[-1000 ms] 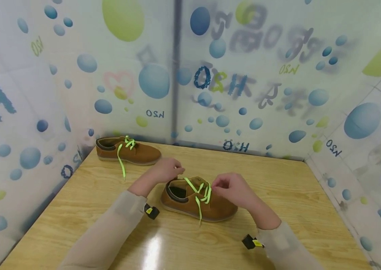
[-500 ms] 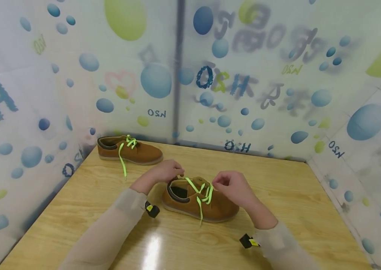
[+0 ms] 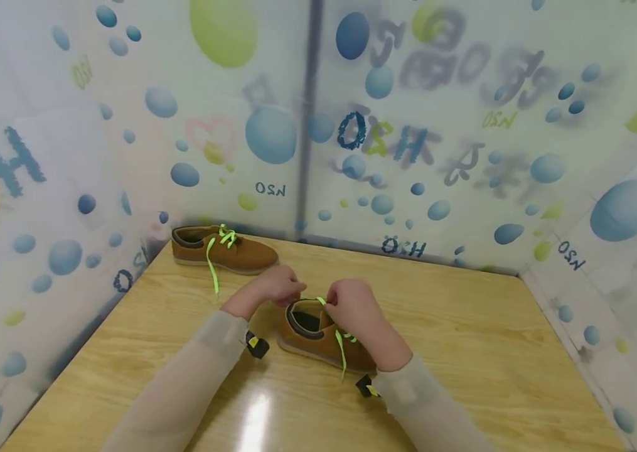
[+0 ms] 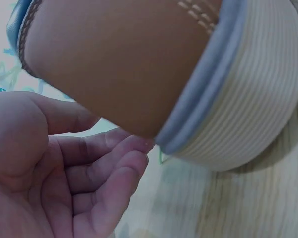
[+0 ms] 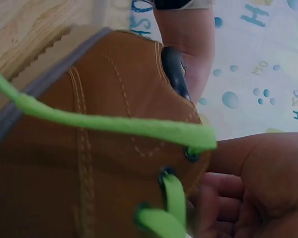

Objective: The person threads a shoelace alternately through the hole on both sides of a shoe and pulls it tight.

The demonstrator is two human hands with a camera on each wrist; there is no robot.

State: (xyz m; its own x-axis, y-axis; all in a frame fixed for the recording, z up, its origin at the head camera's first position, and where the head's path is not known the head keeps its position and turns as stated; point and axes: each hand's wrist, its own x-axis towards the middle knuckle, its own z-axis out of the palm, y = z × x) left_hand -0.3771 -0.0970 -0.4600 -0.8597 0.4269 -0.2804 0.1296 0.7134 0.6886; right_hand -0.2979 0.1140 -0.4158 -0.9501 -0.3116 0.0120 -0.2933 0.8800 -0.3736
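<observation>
A brown leather shoe (image 3: 318, 348) with a neon green shoelace (image 3: 321, 301) sits on the table between the hands, toe to the right. My left hand (image 3: 280, 285) is by its heel, thumb and index finger together at the lace. In the left wrist view the heel (image 4: 119, 59) hides those fingertips. My right hand (image 3: 354, 307) reaches over the laced front, its thumb and forefinger right at the upper lace. In the right wrist view its curled fingers pass behind the eyelet flap (image 5: 139, 104); whether they pinch the lace I cannot tell. One lace end (image 3: 341, 351) hangs down the near side.
A matching brown shoe (image 3: 250, 254) with green laces stands at the table's back left, one lace end trailing on the wood. The wooden table (image 3: 465, 351) meets patterned wall sheets (image 3: 273, 213) at the back and sides. Each wrist wears a small black camera (image 3: 257, 345).
My right hand has moved left, from the front lacing to the upper lace near the shoe opening, nearer the left hand. The left hand stays by the heel. The head view has shifted slightly.
</observation>
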